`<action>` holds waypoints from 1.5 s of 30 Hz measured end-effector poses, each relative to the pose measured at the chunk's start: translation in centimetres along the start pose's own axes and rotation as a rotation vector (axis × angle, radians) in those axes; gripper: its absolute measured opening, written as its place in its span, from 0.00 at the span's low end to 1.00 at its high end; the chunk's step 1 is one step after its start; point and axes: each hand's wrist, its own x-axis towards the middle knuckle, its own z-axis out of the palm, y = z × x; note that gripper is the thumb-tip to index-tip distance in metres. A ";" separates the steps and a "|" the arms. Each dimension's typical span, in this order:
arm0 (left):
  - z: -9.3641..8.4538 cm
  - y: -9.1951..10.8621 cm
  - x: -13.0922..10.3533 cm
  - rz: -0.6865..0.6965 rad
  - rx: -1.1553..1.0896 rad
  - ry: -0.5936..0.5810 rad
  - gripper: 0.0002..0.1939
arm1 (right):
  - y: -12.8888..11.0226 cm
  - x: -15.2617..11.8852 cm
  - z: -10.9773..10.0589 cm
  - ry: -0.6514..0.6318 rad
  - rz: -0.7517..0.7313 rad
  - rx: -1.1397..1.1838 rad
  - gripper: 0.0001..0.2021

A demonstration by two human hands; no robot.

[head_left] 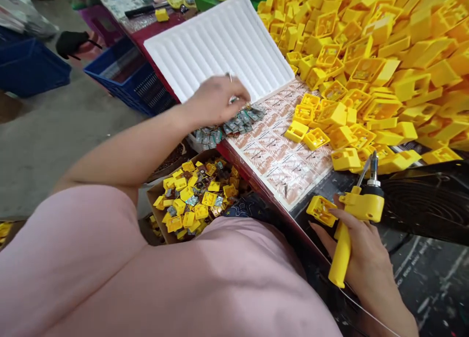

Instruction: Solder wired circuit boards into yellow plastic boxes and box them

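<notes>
Two hands are at work: the left hand (216, 100) curls over small boards (240, 122) on the bench (286, 180) edge, any hold unclear; the right hand (366, 249) grips a gun-shaped yellow tool (362, 207), fingertips by a yellow housing (322, 211). Pinching single boards edgewise should spare the pile. Below, a cardboard box (154, 188) holds mixed yellow pieces (201, 211).

a long red-edged table (252, 173) is partly covered by a flat brown-and-white printed sheet (273, 154). its far right side is buried under a broad heap of hollow yellow plastic blocks (366, 73), while a ribbed white foam slab (220, 49) is laid beside small flat grey-green pieces (242, 122), piled along the left edge.
</notes>
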 end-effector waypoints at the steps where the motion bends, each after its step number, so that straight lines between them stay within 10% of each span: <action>1: 0.3 -0.8 1.4 -0.031 0.076 -0.012 0.21 | -0.1 0.2 0.0 0.003 -0.003 -0.015 0.20; 5: 2.6 -2.2 5.6 -0.057 0.064 -0.143 0.27 | -0.6 0.6 0.1 0.027 -0.006 -0.051 0.19; 13: -0.3 -1.5 7.2 -0.053 -0.696 0.284 0.12 | -0.7 0.6 0.3 0.097 -0.040 0.000 0.26; 18: -0.6 2.7 6.9 -0.052 -0.868 0.081 0.10 | -1.4 1.6 0.6 0.143 -0.029 -0.062 0.21; 25: 4.7 9.1 3.5 0.026 -0.986 -0.045 0.07 | -2.6 1.9 0.4 0.148 0.030 -0.054 0.20; 30: 9.5 7.8 -0.8 0.207 -0.699 -0.276 0.07 | -2.8 1.8 0.6 0.111 0.045 -0.022 0.18; 35: 8.5 5.6 -1.5 0.454 -0.319 -0.404 0.18 | -2.6 1.8 0.7 0.105 0.032 -0.001 0.15; 40: 7.3 9.3 -0.3 0.263 -0.008 -0.300 0.22 | -2.4 1.7 0.9 0.117 0.036 0.012 0.16; 45: 8.6 12.1 1.0 0.303 0.187 -0.485 0.17 | -2.4 1.2 0.4 0.088 0.045 0.004 0.18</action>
